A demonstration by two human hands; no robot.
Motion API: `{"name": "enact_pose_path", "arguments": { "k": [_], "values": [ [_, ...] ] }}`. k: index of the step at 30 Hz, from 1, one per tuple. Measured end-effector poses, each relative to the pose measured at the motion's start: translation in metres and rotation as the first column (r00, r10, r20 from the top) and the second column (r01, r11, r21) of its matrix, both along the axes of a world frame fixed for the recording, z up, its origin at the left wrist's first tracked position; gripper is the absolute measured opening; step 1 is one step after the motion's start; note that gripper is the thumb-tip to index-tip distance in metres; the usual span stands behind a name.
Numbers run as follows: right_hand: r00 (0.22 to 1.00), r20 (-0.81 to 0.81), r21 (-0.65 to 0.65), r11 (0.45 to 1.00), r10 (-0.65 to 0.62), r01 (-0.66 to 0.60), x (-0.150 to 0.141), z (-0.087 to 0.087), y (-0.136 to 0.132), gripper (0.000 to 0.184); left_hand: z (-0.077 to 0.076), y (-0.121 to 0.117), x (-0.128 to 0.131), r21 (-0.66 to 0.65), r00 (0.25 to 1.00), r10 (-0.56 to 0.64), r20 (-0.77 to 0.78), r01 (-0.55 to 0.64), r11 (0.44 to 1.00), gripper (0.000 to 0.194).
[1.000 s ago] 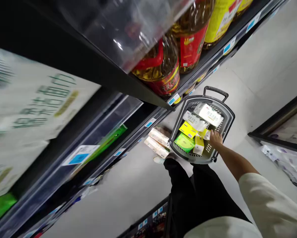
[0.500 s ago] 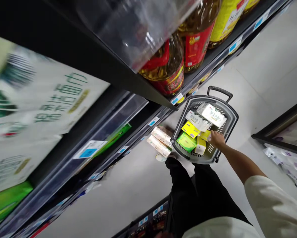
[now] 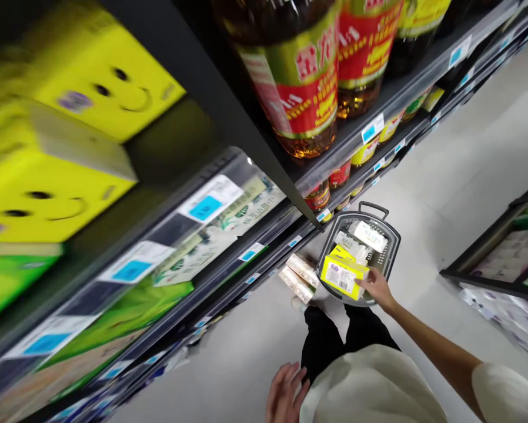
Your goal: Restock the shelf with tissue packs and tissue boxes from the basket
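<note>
My right hand (image 3: 377, 288) grips a yellow box (image 3: 343, 276) by its end and holds it above the near side of a grey shopping basket (image 3: 390, 249) on the floor. The basket holds white tissue packs (image 3: 368, 235) and another yellow box (image 3: 342, 253). My left hand (image 3: 285, 392) hangs low by my waist with fingers spread and nothing in it. My black trousers (image 3: 334, 341) show below the basket.
Shelves run along the left: yellow smiley-face boxes (image 3: 92, 82), green packs (image 3: 127, 305), big oil bottles (image 3: 303, 76) with red labels, blue price tags. Two wrapped packs (image 3: 297, 276) lie on the floor beside the basket. A low display (image 3: 506, 258) stands at right.
My right hand has lifted a yellow box out of the basket. The camera has risen and pulled back, so the basket looks smaller. My left hand has come into view at the bottom.
</note>
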State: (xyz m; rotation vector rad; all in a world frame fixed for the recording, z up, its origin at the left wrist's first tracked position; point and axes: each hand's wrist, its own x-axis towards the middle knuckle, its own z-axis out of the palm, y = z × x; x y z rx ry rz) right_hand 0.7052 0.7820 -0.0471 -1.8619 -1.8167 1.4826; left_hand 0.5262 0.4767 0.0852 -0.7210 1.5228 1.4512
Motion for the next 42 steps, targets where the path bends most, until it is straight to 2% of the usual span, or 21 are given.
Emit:
{"name": "enact_pose_path", "arguments": {
  "k": [2, 3, 4, 5, 6, 8, 9, 11, 14, 18, 20, 22, 26, 29, 31, 34, 36, 40, 42],
  "values": [
    [0.985, -0.172, 0.094, 0.996, 0.020, -0.004, -0.024, 0.040, -0.016, 0.067, 0.011, 0.010, -0.006, 0.049, 0.997, 0.004, -0.079, 0.000, 0.999, 0.051],
    [0.967, -0.246, 0.185, 0.982, 0.067, -0.021, -0.035, 0.062, -0.022, 0.070, 0.017, 0.015, -0.010, 0.071, 0.994, 0.002, -0.113, 0.006, 0.997, 0.053],
    [0.944, -0.300, 0.306, 0.951, 0.139, -0.043, -0.045, 0.084, -0.028, 0.071, 0.023, 0.020, -0.016, 0.097, 0.990, -0.002, -0.144, 0.016, 0.995, 0.055],
    [0.916, -0.325, 0.442, 0.894, 0.234, -0.072, -0.055, 0.107, -0.032, 0.069, 0.030, 0.024, -0.024, 0.125, 0.985, -0.007, -0.173, 0.029, 0.992, 0.056],
    [0.885, -0.317, 0.576, 0.810, 0.340, -0.105, -0.065, 0.130, -0.034, 0.067, 0.037, 0.028, -0.033, 0.154, 0.980, -0.013, -0.199, 0.044, 0.987, 0.058],
    [0.803, -0.257, 0.782, 0.604, 0.539, -0.155, -0.084, 0.173, -0.038, 0.067, 0.052, 0.033, -0.054, 0.221, 0.967, -0.011, -0.253, 0.069, 0.973, 0.058],
    [0.753, -0.226, 0.849, 0.504, 0.618, -0.159, -0.094, 0.192, -0.040, 0.071, 0.059, 0.035, -0.065, 0.259, 0.960, -0.002, -0.281, 0.078, 0.963, 0.057],
    [0.664, -0.164, 0.927, 0.344, 0.729, -0.149, -0.113, 0.224, -0.046, 0.079, 0.073, 0.035, -0.088, 0.332, 0.943, 0.026, -0.333, 0.091, 0.939, 0.053],
    [0.587, -0.051, 0.984, 0.141, 0.808, -0.110, -0.142, 0.254, -0.063, 0.080, 0.087, 0.028, -0.119, 0.440, 0.920, 0.067, -0.386, 0.119, 0.890, 0.050],
    [0.511, 0.167, 0.986, -0.155, 0.843, -0.066, -0.175, 0.279, -0.093, 0.048, 0.090, 0.006, -0.153, 0.601, 0.942, 0.093, -0.323, 0.128, 0.789, 0.054],
    [0.495, 0.239, 0.968, -0.243, 0.836, -0.057, -0.188, 0.289, -0.108, 0.029, 0.084, -0.005, -0.167, 0.650, 0.957, 0.086, -0.276, 0.120, 0.751, 0.060],
    [0.498, 0.276, 0.956, -0.290, 0.822, -0.051, -0.201, 0.297, -0.122, 0.018, 0.076, -0.012, -0.177, 0.694, 0.965, 0.087, -0.246, 0.113, 0.711, 0.070],
    [0.552, 0.295, 0.948, -0.312, 0.780, -0.066, -0.222, 0.301, -0.151, 0.018, 0.070, -0.011, -0.190, 0.785, 0.980, 0.049, -0.195, 0.126, 0.606, 0.089],
    [0.624, 0.273, 0.950, -0.308, 0.732, -0.054, -0.236, 0.300, -0.174, 0.024, 0.081, -0.005, -0.198, 0.834, 0.985, -0.085, -0.148, 0.170, 0.525, 0.092],
    [0.670, 0.237, 0.963, -0.259, 0.703, -0.070, -0.244, 0.303, -0.187, 0.033, 0.094, 0.000, -0.205, 0.861, 0.983, -0.166, -0.080, 0.152, 0.485, 0.084],
    [0.702, 0.142, 0.989, -0.125, 0.698, -0.076, -0.249, 0.312, -0.197, 0.065, 0.114, 0.008, -0.220, 0.873, 0.953, -0.303, 0.029, 0.124, 0.471, 0.070],
    [0.706, 0.071, 0.996, -0.015, 0.704, -0.085, -0.248, 0.318, -0.198, 0.082, 0.121, 0.011, -0.231, 0.869, 0.903, -0.424, 0.064, 0.158, 0.469, 0.067],
    [0.753, -0.031, 0.955, 0.242, 0.658, -0.172, -0.240, 0.318, -0.192, 0.080, 0.124, 0.010, -0.245, 0.859, 0.741, -0.669, 0.061, 0.303, 0.414, 0.060],
    [0.786, -0.123, 0.894, 0.411, 0.606, -0.177, -0.239, 0.310, -0.190, 0.076, 0.125, 0.007, -0.245, 0.854, 0.701, -0.710, 0.063, 0.330, 0.402, 0.050]
  ]
}}
